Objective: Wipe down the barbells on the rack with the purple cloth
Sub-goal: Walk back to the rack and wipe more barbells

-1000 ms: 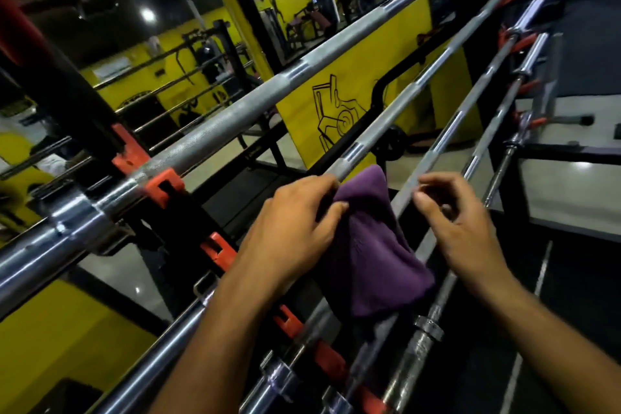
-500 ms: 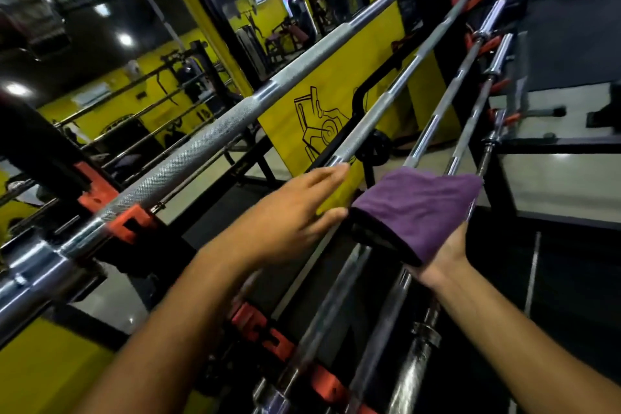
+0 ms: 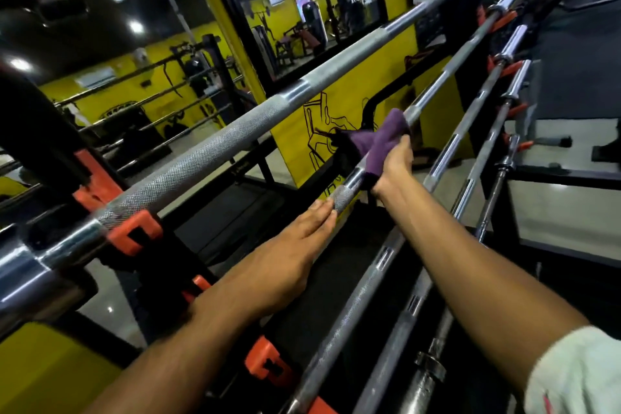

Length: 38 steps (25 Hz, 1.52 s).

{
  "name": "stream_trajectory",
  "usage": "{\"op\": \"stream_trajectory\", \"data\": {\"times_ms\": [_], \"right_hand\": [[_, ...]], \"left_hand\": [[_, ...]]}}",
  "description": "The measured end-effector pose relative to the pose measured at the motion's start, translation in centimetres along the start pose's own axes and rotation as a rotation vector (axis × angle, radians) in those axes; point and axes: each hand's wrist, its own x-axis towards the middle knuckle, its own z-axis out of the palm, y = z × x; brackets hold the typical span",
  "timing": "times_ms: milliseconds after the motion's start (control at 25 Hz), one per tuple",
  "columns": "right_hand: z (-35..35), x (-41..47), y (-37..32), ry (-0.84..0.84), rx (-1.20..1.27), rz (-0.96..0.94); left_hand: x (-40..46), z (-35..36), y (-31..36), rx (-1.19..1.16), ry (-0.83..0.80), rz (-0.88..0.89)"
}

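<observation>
Several steel barbells lie side by side on a black rack with orange hooks (image 3: 134, 232). My right hand (image 3: 395, 163) grips the purple cloth (image 3: 383, 141), which is wrapped around the second barbell (image 3: 437, 91) about midway along it. My left hand (image 3: 289, 262) lies flat with straight fingers, its fingertips touching the same bar's knurled section (image 3: 342, 197) just below the cloth. The fingers of my right hand are hidden under the cloth. The thick top barbell (image 3: 235, 124) runs to the left of both hands.
More barbells (image 3: 477, 131) run parallel on the right, with collars near the bottom (image 3: 431, 368). A yellow wall panel (image 3: 336, 104) and mirrors stand behind the rack. Grey floor mats (image 3: 564, 212) lie to the right.
My right hand took the cloth from my left, carried it forward and wrapped it around the second barbell. My left hand let go and now rests flat against that bar.
</observation>
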Motion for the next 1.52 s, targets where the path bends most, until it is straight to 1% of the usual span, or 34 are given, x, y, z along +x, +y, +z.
{"op": "stream_trajectory", "data": {"times_ms": [40, 160, 240, 280, 360, 440, 520, 600, 640, 720, 800, 880, 920, 960, 1000, 1040, 1160, 1240, 1280, 1360, 1440, 1520], "right_hand": [[-0.4, 0.7, -1.0, 0.01, -0.021, -0.022], [-0.3, 3.5, -4.3, -0.004, -0.017, 0.022], [0.0, 4.0, -5.3, -0.062, 0.015, 0.049], [0.0, 4.2, -4.9, -0.086, 0.075, 0.072], [0.6, 1.2, -3.1, -0.075, 0.035, 0.087], [0.3, -1.6, 0.2, -0.091, -0.014, 0.035], [0.6, -3.9, 1.3, -0.09, 0.002, 0.004], [0.4, -1.8, 0.9, -0.054, -0.043, 0.008], [0.4, -0.5, -0.5, -0.047, -0.094, 0.001], [0.3, 2.4, -3.3, -0.067, -0.083, 0.023], [-0.2, 5.4, -4.4, -0.023, -0.145, 0.02], [-0.4, 6.2, -4.5, -0.033, -0.105, -0.001], [-0.1, 5.5, -4.3, -0.03, -0.077, 0.014], [0.1, 4.6, -3.5, -0.07, -0.037, 0.049], [0.2, 3.5, -2.1, -0.114, -0.041, 0.064], [0.1, 1.6, -0.8, -0.112, -0.07, 0.073], [-0.2, -1.6, 1.7, -0.211, -0.151, -0.004], [-0.1, -0.7, 0.4, -0.168, -0.207, 0.036], [0.0, 0.3, -1.0, -0.113, -0.197, 0.061], [-0.3, 3.0, -4.2, -0.059, -0.178, 0.069], [-0.7, 4.8, -6.2, -0.07, -0.222, 0.044], [-1.0, 5.4, -6.0, -0.143, -0.202, 0.035]], "left_hand": [[0.0, 0.0, 0.1, -0.019, -0.002, -0.003], [0.0, -0.2, 0.1, -0.053, -0.021, 0.006], [-0.1, -0.4, 0.1, -0.075, -0.023, 0.003], [-0.1, -0.5, 0.2, -0.089, -0.026, 0.0], [0.2, -0.9, 0.4, -0.106, -0.042, 0.003], [0.3, -1.0, 0.3, -0.107, -0.043, -0.002], [0.3, -0.9, 0.2, -0.103, -0.023, -0.012], [0.2, -0.9, 0.5, -0.1, -0.031, -0.006], [0.1, -0.9, 0.5, -0.095, -0.031, -0.004], [0.1, -1.2, 0.6, -0.083, -0.027, -0.002], [0.2, -1.5, 0.9, -0.1, -0.05, 0.0], [0.1, -1.5, 0.7, -0.113, -0.042, -0.009], [0.1, -1.4, 0.7, -0.118, -0.03, -0.002], [0.1, -1.3, 0.6, -0.122, -0.022, 0.009], [0.2, -1.3, 0.6, -0.128, -0.028, 0.013], [0.2, -1.3, 0.5, -0.131, -0.037, 0.011], [0.3, -1.2, 0.5, -0.127, -0.032, 0.01], [0.2, -1.1, 0.6, -0.118, -0.038, 0.005], [0.2, -1.0, 0.4, -0.12, -0.04, 0.004], [0.3, -0.8, 0.0, -0.112, -0.039, 0.019], [0.4, -0.7, 0.0, -0.1, -0.034, 0.023], [0.4, -0.7, 0.1, -0.081, -0.029, 0.018]]}}
